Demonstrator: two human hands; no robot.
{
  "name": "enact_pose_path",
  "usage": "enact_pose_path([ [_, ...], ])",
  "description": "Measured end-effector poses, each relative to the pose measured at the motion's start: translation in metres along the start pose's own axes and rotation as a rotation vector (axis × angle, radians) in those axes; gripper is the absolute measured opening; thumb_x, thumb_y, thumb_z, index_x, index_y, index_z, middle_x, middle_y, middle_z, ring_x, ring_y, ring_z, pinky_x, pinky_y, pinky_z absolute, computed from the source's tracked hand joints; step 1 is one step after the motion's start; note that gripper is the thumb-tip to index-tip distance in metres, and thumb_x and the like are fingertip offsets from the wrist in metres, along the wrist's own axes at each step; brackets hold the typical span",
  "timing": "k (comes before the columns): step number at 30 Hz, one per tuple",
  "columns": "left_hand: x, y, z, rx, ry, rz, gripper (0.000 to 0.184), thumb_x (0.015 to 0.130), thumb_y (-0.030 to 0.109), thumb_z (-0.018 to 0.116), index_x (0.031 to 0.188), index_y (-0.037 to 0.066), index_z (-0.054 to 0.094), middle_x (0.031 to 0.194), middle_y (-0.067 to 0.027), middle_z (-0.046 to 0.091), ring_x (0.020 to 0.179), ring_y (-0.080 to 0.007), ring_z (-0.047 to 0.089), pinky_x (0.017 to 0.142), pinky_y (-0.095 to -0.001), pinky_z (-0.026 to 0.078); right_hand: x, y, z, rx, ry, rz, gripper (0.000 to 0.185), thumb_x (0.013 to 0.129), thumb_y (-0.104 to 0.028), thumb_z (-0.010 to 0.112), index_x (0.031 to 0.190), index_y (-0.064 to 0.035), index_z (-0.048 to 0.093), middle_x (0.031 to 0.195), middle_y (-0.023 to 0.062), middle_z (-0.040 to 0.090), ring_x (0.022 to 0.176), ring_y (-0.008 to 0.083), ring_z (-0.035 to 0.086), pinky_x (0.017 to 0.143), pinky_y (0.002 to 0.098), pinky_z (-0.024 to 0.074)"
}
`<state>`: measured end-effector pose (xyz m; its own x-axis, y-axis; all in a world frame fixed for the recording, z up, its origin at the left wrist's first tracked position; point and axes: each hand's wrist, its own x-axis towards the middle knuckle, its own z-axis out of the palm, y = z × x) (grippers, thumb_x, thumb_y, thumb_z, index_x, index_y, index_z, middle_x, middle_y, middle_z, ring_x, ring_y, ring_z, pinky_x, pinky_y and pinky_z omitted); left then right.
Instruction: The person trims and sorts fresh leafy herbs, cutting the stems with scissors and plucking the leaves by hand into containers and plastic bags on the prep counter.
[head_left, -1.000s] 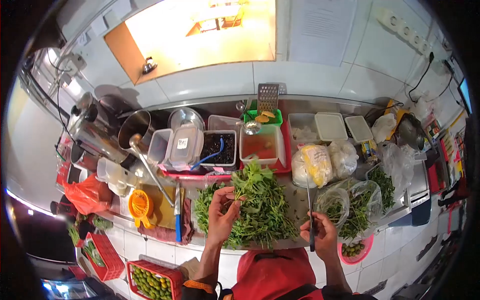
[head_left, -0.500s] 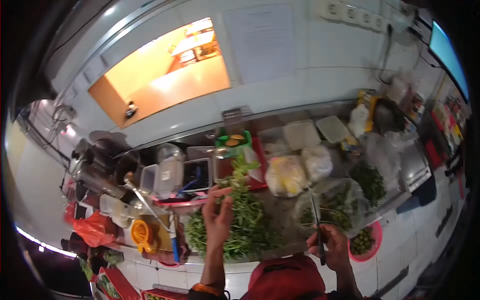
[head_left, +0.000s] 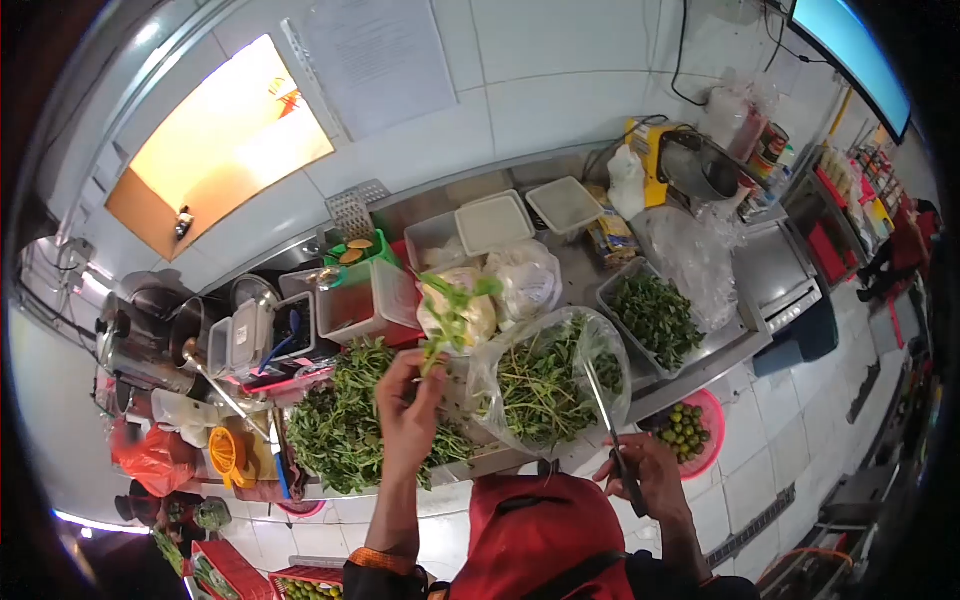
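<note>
My left hand [head_left: 408, 400] is closed, pinching a leafy green sprig [head_left: 455, 312] upright between thumb and fingers. Below and to the left of it spreads a large heap of leafy greens [head_left: 340, 425] on the steel counter. In my right hand [head_left: 650, 470] is a knife [head_left: 607, 415], gripped by its dark handle, its blade pointing up and away from me. The blade passes over the right side of a clear plastic bag [head_left: 482, 385] holding cut stems and leaves [head_left: 545, 395]. Behind the bag, to the right, a plastic tub [head_left: 610, 292] holds loose leaves [head_left: 655, 320].
Lidded containers [head_left: 494, 222] and filled plastic bags [head_left: 525, 275] line the back. On the left lie a ladle [head_left: 225, 395], a blue-handled knife [head_left: 280, 465] and an orange juicer [head_left: 228, 455]. A pink basket of small green fruit [head_left: 685, 432] sits below the counter edge. A person [head_left: 900, 250] stands far right.
My view has swung to the right and down. My left hand still pinches the sprig, now nearer the bag of stems, and the knife stays in my right hand.
</note>
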<state>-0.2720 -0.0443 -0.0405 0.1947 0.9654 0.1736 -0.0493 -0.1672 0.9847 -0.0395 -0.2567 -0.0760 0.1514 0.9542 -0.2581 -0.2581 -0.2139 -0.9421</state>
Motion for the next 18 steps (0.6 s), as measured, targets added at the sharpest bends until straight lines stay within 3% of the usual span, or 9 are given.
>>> enact_pose_path([
  [2,-0.004,-0.006,0.010,-0.008,-0.022,-0.045,0.010,0.090,0.013,0.061,0.090,0.003,0.058,0.082,0.0036,0.058,0.069,-0.0020,0.048,0.059,-0.0186,0.038,0.002,0.007,-0.002,0.032,-0.054,-0.090,0.060,0.072,0.000,0.077,0.124,-0.0031,0.047,0.089,0.0129,0.067,0.082,0.0196,0.066,0.075,0.0324,0.0531],
  [3,-0.007,0.005,0.015,0.004,-0.045,-0.183,0.011,0.091,0.016,0.061,0.088,0.006,0.058,0.074,0.0063,0.055,0.063,-0.0003,0.045,0.052,-0.0176,0.035,0.003,0.008,-0.003,0.016,-0.065,-0.096,0.060,0.072,0.000,0.076,0.124,-0.0034,0.047,0.089,0.0129,0.067,0.081,0.0192,0.066,0.075,0.0322,0.0530],
  [6,-0.009,0.007,0.026,-0.029,-0.063,-0.198,0.013,0.092,0.019,0.060,0.086,0.008,0.057,0.067,0.0085,0.049,0.057,0.0012,0.039,0.046,-0.0174,0.029,0.002,-0.001,-0.007,0.044,-0.095,-0.107,0.059,0.073,0.003,0.075,0.125,-0.0043,0.047,0.089,0.0126,0.067,0.081,0.0186,0.066,0.074,0.0316,0.0528],
  [9,-0.010,0.006,0.036,-0.116,-0.098,-0.208,0.019,0.094,0.025,0.057,0.086,0.008,0.057,0.062,0.0083,0.043,0.052,0.0003,0.032,0.045,-0.0182,0.024,0.003,-0.006,-0.011,0.003,-0.109,-0.111,0.058,0.074,0.002,0.074,0.125,-0.0043,0.047,0.090,0.0124,0.067,0.083,0.0185,0.065,0.074,0.0313,0.0525],
  [12,0.000,0.008,0.052,-0.199,-0.174,-0.219,0.025,0.096,0.030,0.054,0.085,0.007,0.058,0.061,0.0068,0.044,0.049,-0.0004,0.030,0.044,-0.0186,0.022,0.002,-0.005,-0.019,0.084,-0.015,-0.197,0.054,0.074,-0.006,0.078,0.120,-0.0017,0.050,0.085,0.0161,0.066,0.076,0.0182,0.064,0.067,0.0295,0.0525],
  [14,0.009,0.006,0.065,-0.216,-0.240,-0.230,0.025,0.096,0.030,0.054,0.085,0.008,0.056,0.061,0.0054,0.046,0.048,0.0000,0.032,0.044,-0.0184,0.023,-0.001,-0.004,-0.029,0.124,-0.018,-0.174,0.056,0.076,0.000,0.074,0.124,-0.0021,0.047,0.093,0.0125,0.065,0.089,0.0207,0.065,0.078,0.0321,0.0516],
  [18,0.034,0.010,0.101,-0.258,-0.294,-0.322,0.021,0.095,0.028,0.054,0.083,0.012,0.052,0.064,0.0030,0.050,0.047,-0.0012,0.032,0.043,-0.0184,0.024,-0.005,-0.020,-0.037,0.115,-0.027,-0.195,0.058,0.078,-0.001,0.073,0.130,-0.0024,0.046,0.094,0.0112,0.066,0.091,0.0197,0.064,0.080,0.0330,0.0511],
])
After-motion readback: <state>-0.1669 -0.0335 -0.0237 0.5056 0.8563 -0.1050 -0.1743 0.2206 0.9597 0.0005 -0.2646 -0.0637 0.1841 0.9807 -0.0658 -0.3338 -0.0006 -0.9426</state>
